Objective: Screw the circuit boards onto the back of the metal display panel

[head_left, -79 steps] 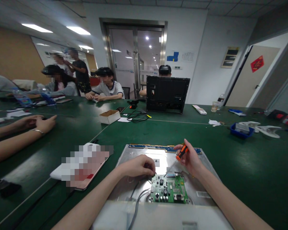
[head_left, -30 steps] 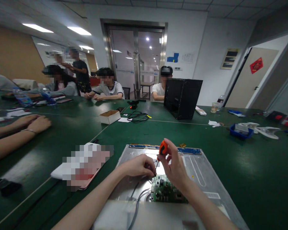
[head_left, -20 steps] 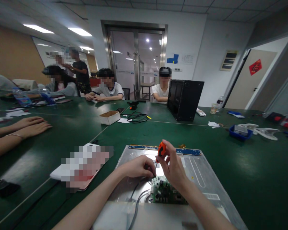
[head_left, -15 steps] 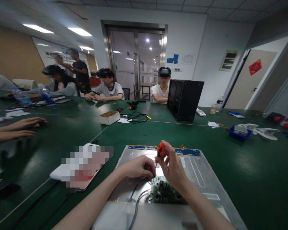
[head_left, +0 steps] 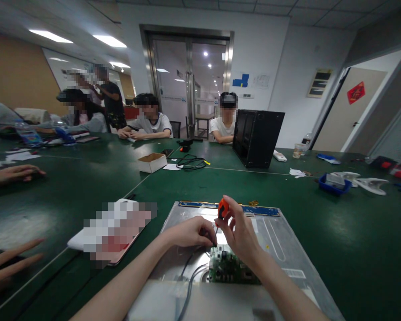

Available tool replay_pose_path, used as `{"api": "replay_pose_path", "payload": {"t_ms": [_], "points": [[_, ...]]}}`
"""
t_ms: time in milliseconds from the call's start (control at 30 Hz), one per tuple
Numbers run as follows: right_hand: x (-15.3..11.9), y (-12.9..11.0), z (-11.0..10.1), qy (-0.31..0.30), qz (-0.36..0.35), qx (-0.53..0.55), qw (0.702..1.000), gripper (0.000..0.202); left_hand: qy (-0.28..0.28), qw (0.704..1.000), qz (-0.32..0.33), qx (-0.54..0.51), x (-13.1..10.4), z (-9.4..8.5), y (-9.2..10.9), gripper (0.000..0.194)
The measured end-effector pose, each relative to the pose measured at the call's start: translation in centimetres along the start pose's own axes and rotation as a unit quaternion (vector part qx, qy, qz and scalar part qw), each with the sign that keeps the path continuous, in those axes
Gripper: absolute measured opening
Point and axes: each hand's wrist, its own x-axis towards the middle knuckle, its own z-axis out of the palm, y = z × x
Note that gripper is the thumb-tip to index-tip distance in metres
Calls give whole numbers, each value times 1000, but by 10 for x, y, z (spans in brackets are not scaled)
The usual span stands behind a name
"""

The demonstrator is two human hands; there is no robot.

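An orange and black screwdriver (head_left: 223, 208) stands nearly upright, its handle pinched by the fingertips of my right hand (head_left: 239, 236). The thin shaft points down to the far left corner of a green circuit board (head_left: 222, 269). Beside that tip, my left hand (head_left: 195, 232) has its fingers closed together; whatever they hold is hidden. Board and hands are over a flat silver metal panel (head_left: 270, 234), which has a blue strip board (head_left: 263, 211) along its far edge. Dark cables (head_left: 190, 285) run across the panel left of the board.
Left of the panel lie a white item and a pinkish phone-like item (head_left: 133, 243), partly blurred out. Farther back are an open box (head_left: 152, 163), a coiled black cable (head_left: 192, 163), a black computer case (head_left: 262, 139) and a blue tray (head_left: 334, 183). A co-worker's hands (head_left: 15, 175) rest at left.
My hands and the screwdriver stay almost in place. At the left, one of the co-worker's hands has moved down and nearer, to a dark object on the table.
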Motion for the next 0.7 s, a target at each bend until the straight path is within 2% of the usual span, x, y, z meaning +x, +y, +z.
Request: {"api": "replay_pose_path", "payload": {"t_ms": [433, 700], "points": [[-1, 1, 0, 0, -3, 4, 1000, 55, 6, 1000, -1, -14, -1, 0, 5, 7], [-1, -3, -2, -21, 9, 22, 999, 57, 3, 1000, -13, -16, 1, -1, 2, 8]]}}
